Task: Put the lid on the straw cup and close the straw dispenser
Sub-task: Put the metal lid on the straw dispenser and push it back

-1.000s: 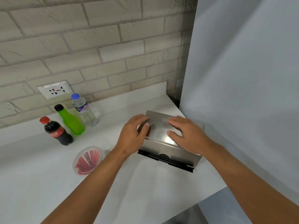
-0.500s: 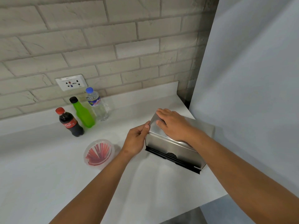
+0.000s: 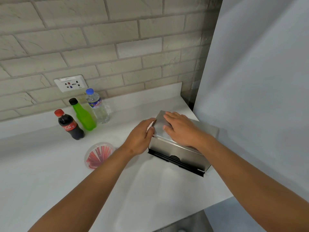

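A steel straw dispenser (image 3: 177,152) sits at the right of the white counter, its top flap down and a black slot along its front. My right hand (image 3: 181,128) lies flat on the flap, fingers spread. My left hand (image 3: 139,137) grips the dispenser's left end, thumb on the flap's edge. To the left stands the clear straw cup (image 3: 98,154) holding red straws, a clear lid over its top.
A cola bottle (image 3: 70,125), a green bottle (image 3: 83,115) and a water bottle (image 3: 98,107) stand by the brick wall under a socket plate (image 3: 71,83). A grey panel (image 3: 259,81) rises right behind the dispenser. The counter edge (image 3: 192,216) runs near my arms.
The right hand slid left across the flap and stays pressed on it. The left hand came off the top and moved to the dispenser's left end. The camera view shifted.
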Tool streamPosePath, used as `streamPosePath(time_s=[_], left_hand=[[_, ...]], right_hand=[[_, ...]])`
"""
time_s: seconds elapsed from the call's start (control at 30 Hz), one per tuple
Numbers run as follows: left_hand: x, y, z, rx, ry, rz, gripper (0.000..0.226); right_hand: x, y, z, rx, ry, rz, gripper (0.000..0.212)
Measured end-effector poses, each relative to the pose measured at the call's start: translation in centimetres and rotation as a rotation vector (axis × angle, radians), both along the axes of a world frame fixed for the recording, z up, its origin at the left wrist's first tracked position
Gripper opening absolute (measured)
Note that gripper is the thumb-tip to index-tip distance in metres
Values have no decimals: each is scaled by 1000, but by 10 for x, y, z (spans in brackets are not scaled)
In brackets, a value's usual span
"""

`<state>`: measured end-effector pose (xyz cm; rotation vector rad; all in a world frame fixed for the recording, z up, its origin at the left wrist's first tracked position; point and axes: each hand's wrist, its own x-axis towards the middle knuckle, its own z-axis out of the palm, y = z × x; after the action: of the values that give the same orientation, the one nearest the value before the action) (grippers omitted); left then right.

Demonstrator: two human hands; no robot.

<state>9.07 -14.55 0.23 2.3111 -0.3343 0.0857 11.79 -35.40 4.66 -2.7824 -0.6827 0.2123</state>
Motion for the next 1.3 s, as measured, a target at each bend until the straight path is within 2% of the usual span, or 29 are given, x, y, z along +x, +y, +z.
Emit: streamPosePath(time_s=[0.13, 0.23, 0.33, 0.53, 0.7, 0.87, 1.13, 1.3], left_hand=[[13, -6, 15, 226, -46, -143, 52], [21, -19, 18, 334, -120, -253, 56], [24, -29, 12, 404, -189, -287, 58], [25, -32, -2, 385, -128, -203, 66], [17, -30, -1, 273, -55, -127, 69], [7, -30, -5, 143, 104, -4, 69], [1, -25, -5, 94, 175, -17, 79], [-2, -22, -7, 42, 194, 11, 79]], right_hand=[[-22, -28, -1, -74, -45, -147, 52], [-40, -51, -8, -92, -57, -327, 62], [-52, -58, -16, -88, -151, -378, 70], [-52, -57, -24, -15, -199, -401, 74], [-59, -65, -31, 233, -173, -485, 62], [-92, -75, -42, 481, -6, -702, 81], [-96, -81, -35, 480, 101, -674, 110], [-72, -92, -35, 540, 130, -626, 110]])
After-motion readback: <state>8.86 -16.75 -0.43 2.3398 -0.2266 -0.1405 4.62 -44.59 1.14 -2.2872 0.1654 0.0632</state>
